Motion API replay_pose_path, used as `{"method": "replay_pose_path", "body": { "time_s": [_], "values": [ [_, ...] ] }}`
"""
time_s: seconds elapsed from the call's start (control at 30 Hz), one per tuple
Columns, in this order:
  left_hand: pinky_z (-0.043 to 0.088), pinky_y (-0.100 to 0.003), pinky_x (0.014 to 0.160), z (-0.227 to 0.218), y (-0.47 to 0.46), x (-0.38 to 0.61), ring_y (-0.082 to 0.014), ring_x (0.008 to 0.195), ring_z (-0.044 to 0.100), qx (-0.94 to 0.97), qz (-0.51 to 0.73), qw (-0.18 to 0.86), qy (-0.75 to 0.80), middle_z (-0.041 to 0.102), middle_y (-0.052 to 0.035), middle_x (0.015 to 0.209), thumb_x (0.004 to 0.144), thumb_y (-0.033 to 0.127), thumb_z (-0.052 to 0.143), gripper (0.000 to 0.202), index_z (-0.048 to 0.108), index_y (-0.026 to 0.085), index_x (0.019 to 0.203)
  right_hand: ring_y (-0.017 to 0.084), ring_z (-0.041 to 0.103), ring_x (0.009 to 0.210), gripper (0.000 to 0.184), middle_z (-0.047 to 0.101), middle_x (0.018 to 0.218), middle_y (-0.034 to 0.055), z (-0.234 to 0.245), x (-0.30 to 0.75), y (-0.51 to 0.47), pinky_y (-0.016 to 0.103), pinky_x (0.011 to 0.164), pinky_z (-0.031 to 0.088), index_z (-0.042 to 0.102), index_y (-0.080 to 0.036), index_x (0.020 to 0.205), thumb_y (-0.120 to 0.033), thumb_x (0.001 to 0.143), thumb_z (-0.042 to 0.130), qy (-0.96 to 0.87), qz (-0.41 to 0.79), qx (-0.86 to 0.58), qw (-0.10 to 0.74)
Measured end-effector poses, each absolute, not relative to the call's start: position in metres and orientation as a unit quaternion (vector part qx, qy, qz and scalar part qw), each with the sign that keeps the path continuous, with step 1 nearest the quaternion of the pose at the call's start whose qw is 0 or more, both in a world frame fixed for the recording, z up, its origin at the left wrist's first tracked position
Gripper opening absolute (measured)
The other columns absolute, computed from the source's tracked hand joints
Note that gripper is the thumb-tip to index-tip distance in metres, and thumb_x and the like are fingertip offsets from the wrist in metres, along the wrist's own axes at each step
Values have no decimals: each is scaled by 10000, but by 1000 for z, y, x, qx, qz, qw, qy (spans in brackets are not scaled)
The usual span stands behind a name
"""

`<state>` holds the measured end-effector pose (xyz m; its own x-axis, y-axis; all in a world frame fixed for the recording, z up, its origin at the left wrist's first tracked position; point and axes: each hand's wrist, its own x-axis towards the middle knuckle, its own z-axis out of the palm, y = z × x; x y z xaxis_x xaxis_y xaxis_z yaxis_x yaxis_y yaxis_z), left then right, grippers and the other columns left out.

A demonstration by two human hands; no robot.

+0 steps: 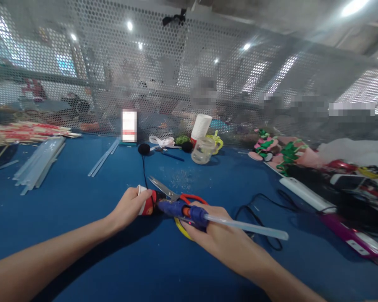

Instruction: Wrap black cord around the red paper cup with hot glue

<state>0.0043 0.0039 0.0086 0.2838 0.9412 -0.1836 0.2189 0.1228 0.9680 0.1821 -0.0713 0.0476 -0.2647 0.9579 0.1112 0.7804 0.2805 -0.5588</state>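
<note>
My left hand [132, 206] is closed around a red paper cup [148, 204] with a white rim, lying on its side. Black yarn [144, 167] runs from the cup to a black yarn ball [143, 149] behind it. In my right hand [216, 228] is a blue hot glue gun [173, 208], its nozzle at the dark end of the cup; whether it touches I cannot tell. A long translucent glue stick [248, 227] sticks out of the gun's back. Scissors [165, 187] with red and yellow handles lie open on the table, partly hidden behind the gun.
Loose glue sticks [40, 163] and red-and-white sticks [34, 131] lie at left. Behind stand a clear jar [203, 151] and stacked paper cups [203, 126]. At right are a black cord [253, 218], a purple-and-white power strip [353, 237] and pink-and-green craft flowers [271, 147].
</note>
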Motion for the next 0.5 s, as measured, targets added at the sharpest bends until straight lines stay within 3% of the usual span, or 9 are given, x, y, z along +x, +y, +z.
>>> {"method": "replay_pose_path", "body": {
  "time_s": [0.5],
  "values": [
    [281, -189, 422, 8, 5, 5, -70, 413, 383, 575, 326, 558, 501, 451, 35, 432, 667, 339, 424, 270, 500, 108, 551, 109, 488, 584, 110, 540, 650, -11, 45, 181, -72, 212, 542, 358, 484, -185, 668, -212, 755, 422, -772, 192, -556, 239]
  ]
}}
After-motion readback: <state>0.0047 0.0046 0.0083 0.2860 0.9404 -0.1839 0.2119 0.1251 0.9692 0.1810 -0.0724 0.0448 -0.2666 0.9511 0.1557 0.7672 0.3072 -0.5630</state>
